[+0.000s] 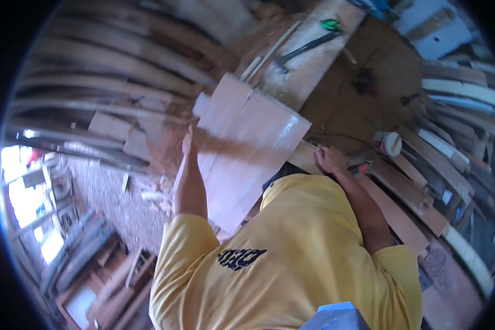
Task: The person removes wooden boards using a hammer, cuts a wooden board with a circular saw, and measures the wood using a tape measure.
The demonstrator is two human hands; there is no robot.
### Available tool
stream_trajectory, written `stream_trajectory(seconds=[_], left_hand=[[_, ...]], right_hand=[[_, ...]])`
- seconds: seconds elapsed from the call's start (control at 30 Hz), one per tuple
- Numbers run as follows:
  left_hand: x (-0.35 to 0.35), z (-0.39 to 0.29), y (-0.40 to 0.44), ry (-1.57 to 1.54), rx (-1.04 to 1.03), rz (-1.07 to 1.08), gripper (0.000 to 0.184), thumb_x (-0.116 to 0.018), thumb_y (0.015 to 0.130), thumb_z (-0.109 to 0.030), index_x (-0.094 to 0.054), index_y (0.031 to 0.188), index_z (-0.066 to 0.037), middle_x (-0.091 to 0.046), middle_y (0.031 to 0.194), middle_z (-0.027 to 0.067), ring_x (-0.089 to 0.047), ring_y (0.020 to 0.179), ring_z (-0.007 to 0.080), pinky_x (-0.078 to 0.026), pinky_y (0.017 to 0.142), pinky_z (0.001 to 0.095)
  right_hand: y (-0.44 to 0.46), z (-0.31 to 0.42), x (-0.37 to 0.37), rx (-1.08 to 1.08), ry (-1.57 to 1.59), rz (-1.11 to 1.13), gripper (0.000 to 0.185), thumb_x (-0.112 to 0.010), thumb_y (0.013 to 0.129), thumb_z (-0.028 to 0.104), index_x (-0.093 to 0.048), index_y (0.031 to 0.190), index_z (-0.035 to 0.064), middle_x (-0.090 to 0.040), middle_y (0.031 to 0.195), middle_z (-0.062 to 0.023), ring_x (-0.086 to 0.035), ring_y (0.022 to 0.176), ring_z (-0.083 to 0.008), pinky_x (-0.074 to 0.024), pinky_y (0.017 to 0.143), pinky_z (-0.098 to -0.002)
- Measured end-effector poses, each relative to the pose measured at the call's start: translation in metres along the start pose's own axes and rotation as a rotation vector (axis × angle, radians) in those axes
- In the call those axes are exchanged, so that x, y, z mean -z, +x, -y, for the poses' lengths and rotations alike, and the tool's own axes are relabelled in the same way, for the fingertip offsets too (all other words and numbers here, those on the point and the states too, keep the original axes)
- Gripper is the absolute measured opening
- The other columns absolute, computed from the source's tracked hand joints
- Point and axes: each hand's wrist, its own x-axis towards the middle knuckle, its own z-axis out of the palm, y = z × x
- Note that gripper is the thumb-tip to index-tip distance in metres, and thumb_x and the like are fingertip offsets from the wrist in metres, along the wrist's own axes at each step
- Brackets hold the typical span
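Note:
A broad, pale brown wooden panel lies tilted in front of me, with seam lines running across it. At its left edge is my left hand, seen side-on with its visible fingers stretched forward; whether it presses on the edge is unclear. Beyond the panel's right corner, my right hand is closed with curled fingers above a wooden strip. What it holds, if anything, does not show. A red and black tool sits near my right wrist.
Past the panel, a hammer and a green object lie on a plank bench. A white container stands at right, beside stacked boards. Long timbers fill the left. Shavings cover the floor.

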Motion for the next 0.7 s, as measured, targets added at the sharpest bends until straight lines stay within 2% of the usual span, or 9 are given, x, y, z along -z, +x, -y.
stream_trajectory(seconds=[0.07,0.2,0.23,0.27,0.3,0.37,0.47,0.53,0.7], left_hand=[[-0.015,-0.009,0.0,0.047,-0.043,-0.145,0.073,-0.032,0.105,-0.055,-0.075,0.109,0.004,-0.072,0.112,0.0281,-0.07,0.11,0.0419,-0.054,0.095,0.0524],[-0.018,-0.039,-0.031,0.101,0.129,-0.546,0.077,-0.036,0.105,-0.06,-0.078,0.079,-0.001,-0.075,0.078,0.0225,-0.076,0.077,0.0402,-0.06,0.074,0.0529],[-0.015,-0.035,-0.025,0.032,0.175,-0.447,0.078,-0.033,0.105,-0.061,-0.079,0.087,0.0,-0.075,0.087,0.0263,-0.076,0.086,0.0422,-0.06,0.08,0.0545],[-0.01,-0.022,-0.01,-0.069,0.144,-0.265,0.08,-0.031,0.105,-0.064,-0.078,0.096,0.001,-0.076,0.097,0.0263,-0.075,0.096,0.0435,-0.058,0.086,0.0559],[-0.004,-0.027,-0.012,-0.106,0.138,-0.21,0.083,-0.029,0.104,-0.066,-0.077,0.103,0.001,-0.075,0.106,0.0256,-0.073,0.103,0.0441,-0.057,0.09,0.0567],[0.0,-0.041,-0.012,-0.01,0.172,-0.195,0.087,-0.025,0.104,-0.068,-0.077,0.106,0.002,-0.075,0.109,0.025,-0.071,0.107,0.0439,-0.055,0.093,0.0586],[0.004,-0.042,0.005,-0.068,0.076,-0.131,0.09,-0.022,0.103,-0.07,-0.075,0.111,0.003,-0.073,0.115,0.0259,-0.069,0.112,0.0437,-0.053,0.097,0.0553],[0.008,-0.044,0.001,-0.066,0.083,-0.09,0.092,-0.021,0.103,-0.071,-0.073,0.115,0.004,-0.072,0.119,0.0264,-0.068,0.116,0.0429,-0.051,0.101,0.054],[0.01,-0.068,0.011,-0.063,0.091,-0.014,0.1,-0.014,0.101,-0.073,-0.064,0.131,0.008,-0.065,0.134,0.0265,-0.058,0.131,0.0419,-0.042,0.112,0.0526]], right_hand=[[0.001,0.013,0.013,-0.046,-0.002,-0.004,0.044,-0.045,0.101,0.043,-0.072,0.118,0.013,-0.073,0.097,-0.0258,-0.07,0.093,-0.0468,-0.0559,0.086,-0.0569],[-0.004,0.032,0.022,-0.145,-0.022,0.047,0.049,-0.045,0.1,0.048,-0.075,0.108,0.0105,-0.074,0.097,-0.0244,-0.072,0.094,-0.0438,-0.0566,0.087,-0.0542],[-0.003,0.031,0.022,-0.169,-0.034,0.097,0.051,-0.045,0.1,0.05,-0.077,0.105,0.0096,-0.075,0.097,-0.0239,-0.072,0.094,-0.0426,-0.0567,0.088,-0.0537],[-0.005,0.032,0.021,-0.153,-0.032,0.048,0.052,-0.046,0.1,0.051,-0.077,0.101,0.009,-0.075,0.097,-0.0232,-0.072,0.094,-0.0421,-0.0567,0.087,-0.0535],[-0.005,0.033,0.021,-0.134,-0.028,-0.001,0.053,-0.046,0.099,0.051,-0.077,0.097,0.0084,-0.075,0.097,-0.0226,-0.072,0.093,-0.0416,-0.0567,0.087,-0.0533],[-0.002,0.036,0.021,-0.11,0.011,-0.114,0.045,-0.053,0.096,0.048,-0.076,0.088,0.0094,-0.074,0.087,-0.0225,-0.072,0.084,-0.0434,-0.0574,0.079,-0.055],[0.005,0.035,0.021,-0.143,-0.005,-0.142,0.044,-0.054,0.095,0.047,-0.075,0.088,0.0086,-0.074,0.087,-0.0221,-0.072,0.086,-0.0425,-0.0572,0.08,-0.0545],[0.001,0.046,0.035,-0.16,-0.002,-0.062,0.044,-0.053,0.096,0.046,-0.075,0.089,0.0091,-0.074,0.09,-0.0218,-0.071,0.089,-0.0417,-0.0568,0.082,-0.0537],[0.01,0.035,0.022,-0.172,0.085,-0.088,0.046,-0.05,0.098,0.048,-0.075,0.091,0.0091,-0.074,0.092,-0.0215,-0.072,0.09,-0.0415,-0.0564,0.085,-0.053]])
